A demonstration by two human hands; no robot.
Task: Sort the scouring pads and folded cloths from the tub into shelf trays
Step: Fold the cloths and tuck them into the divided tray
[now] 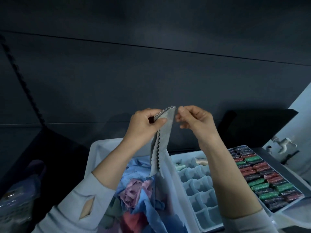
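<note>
Dark wall panels (pixel 151 73) stood behind everything you did. Your left hand (pixel 143 126) held up a thin grey cloth with zigzag edges (pixel 161 140), its grip closed on the top corner with thumb and fingers. The cloth hung down over the pale plastic tub (pixel 96 152), which was full of loose blue, purple and red cloths (pixel 134 190). Your right hand (pixel 195 120) was just beside the cloth's top edge, fingers curled; I could not tell if its grip touched the cloth. To the right sat a white tray with many small square cells (pixel 198 187), then a tray packed with shiny red, green and dark scouring pads (pixel 262 179).
</note>
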